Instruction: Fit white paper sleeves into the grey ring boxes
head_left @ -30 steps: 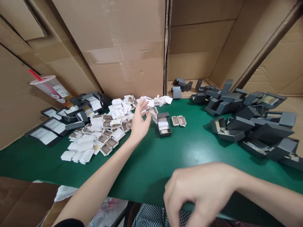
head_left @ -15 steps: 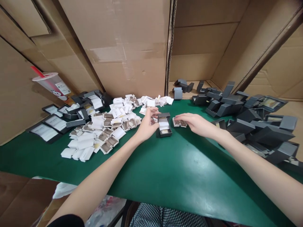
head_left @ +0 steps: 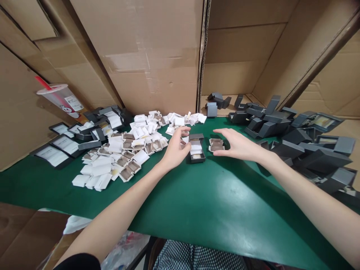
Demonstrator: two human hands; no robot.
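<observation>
A small dark grey box (head_left: 196,147) stands open on the green table (head_left: 202,198), with a white insert inside it. My left hand (head_left: 176,147) rests against the box's left side, fingers curled toward its open lid. My right hand (head_left: 236,143) hovers just right of a small white and brown insert (head_left: 216,145), fingers spread in an arc above it and holding nothing. The insert lies on the table between the box and my right palm.
A heap of white and brown inserts (head_left: 123,150) covers the left of the table, with flat dark trays (head_left: 56,153) and a plastic cup with a red straw (head_left: 63,99) beyond. Open grey boxes (head_left: 303,142) are piled at right. Cardboard walls stand behind.
My right hand came up from the near edge to the insert beside the box, then lifted and spread over it. My left hand moved from the insert heap to the box's left side.
</observation>
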